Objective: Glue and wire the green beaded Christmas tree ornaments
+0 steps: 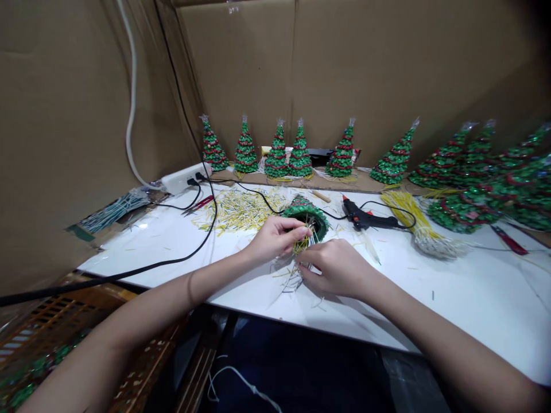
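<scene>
Nearest: my forearms (150, 310), converging toward twelve o'clock. My left hand (275, 236) pinches wires (301, 245) between its fingers; my right hand (336, 267) curls beside them, hold unclear. A hard tug could, I judge, loosen them. Beyond, the tree (300, 205) lies on the counter (473, 287), base toward five, long axis toward eleven.

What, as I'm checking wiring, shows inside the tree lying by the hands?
Yellow and white wires show at the open base of the miniature Christmas tree. The left hand partly covers the opening; deeper inside is too dark to see.
</scene>
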`<state>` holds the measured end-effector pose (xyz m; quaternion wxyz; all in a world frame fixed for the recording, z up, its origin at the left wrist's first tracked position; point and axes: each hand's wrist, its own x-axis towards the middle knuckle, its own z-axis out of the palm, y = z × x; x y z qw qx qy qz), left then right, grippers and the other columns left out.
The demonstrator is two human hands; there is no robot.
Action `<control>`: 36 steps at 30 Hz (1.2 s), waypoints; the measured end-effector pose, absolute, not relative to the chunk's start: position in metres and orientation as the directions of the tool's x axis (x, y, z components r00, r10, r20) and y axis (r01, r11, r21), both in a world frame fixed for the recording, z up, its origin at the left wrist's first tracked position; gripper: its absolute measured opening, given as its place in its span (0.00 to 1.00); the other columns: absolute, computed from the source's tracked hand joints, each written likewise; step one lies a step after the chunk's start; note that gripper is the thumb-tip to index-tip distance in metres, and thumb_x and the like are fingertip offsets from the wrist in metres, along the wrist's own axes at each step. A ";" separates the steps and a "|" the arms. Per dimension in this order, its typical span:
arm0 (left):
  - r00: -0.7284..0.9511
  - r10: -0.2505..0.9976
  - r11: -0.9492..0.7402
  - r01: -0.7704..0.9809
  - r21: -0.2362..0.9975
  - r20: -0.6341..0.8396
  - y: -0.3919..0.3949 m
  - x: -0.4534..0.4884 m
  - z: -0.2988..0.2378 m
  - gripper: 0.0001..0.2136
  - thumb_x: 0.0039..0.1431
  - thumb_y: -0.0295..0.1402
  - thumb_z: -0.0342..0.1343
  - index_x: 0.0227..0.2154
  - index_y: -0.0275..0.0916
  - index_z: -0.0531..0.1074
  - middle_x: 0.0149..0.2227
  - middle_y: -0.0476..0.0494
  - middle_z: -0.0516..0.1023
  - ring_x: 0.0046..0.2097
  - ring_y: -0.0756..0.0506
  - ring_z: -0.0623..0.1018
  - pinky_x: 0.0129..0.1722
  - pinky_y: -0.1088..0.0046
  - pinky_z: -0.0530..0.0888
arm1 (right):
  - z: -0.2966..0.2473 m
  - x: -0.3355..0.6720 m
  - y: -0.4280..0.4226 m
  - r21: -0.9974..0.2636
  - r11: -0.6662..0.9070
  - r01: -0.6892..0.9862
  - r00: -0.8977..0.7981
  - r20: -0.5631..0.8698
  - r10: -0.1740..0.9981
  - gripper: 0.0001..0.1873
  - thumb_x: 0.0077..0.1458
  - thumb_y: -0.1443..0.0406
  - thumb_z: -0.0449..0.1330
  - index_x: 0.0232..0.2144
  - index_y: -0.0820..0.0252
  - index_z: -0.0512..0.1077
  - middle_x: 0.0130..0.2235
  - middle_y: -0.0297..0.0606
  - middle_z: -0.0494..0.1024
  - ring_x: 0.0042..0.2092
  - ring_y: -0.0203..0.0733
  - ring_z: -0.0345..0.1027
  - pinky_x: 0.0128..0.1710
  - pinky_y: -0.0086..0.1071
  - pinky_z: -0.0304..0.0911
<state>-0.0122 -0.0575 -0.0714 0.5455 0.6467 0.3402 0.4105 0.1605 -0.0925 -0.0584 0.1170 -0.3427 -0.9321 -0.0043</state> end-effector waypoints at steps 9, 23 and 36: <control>0.438 0.883 -0.183 -0.009 0.983 0.168 -0.058 -0.012 -0.067 0.16 0.52 0.44 0.60 0.28 0.31 0.75 0.13 0.56 0.62 0.14 0.57 0.60 0.13 0.82 0.54 | -0.047 0.174 -0.086 -0.348 0.827 0.442 -0.669 0.486 0.562 0.06 0.53 0.67 0.57 0.26 0.62 0.72 0.24 0.33 0.72 0.25 0.31 0.61 0.26 0.27 0.53; 0.477 0.864 -0.173 -0.011 0.985 0.157 -0.062 -0.011 -0.067 0.16 0.54 0.45 0.58 0.27 0.33 0.71 0.15 0.55 0.66 0.13 0.58 0.63 0.12 0.83 0.54 | -0.047 0.169 -0.085 -0.913 0.381 0.143 -0.368 0.308 0.877 0.09 0.53 0.61 0.62 0.28 0.62 0.70 0.23 0.34 0.74 0.23 0.35 0.69 0.21 0.27 0.63; 0.565 0.821 -0.119 0.020 0.993 0.087 -0.067 -0.010 -0.063 0.16 0.57 0.44 0.55 0.25 0.33 0.69 0.13 0.54 0.67 0.13 0.56 0.68 0.13 0.84 0.61 | -0.045 0.168 -0.084 -0.918 0.350 0.189 -0.282 0.291 0.914 0.10 0.47 0.61 0.64 0.26 0.64 0.73 0.22 0.35 0.74 0.19 0.31 0.62 0.17 0.25 0.58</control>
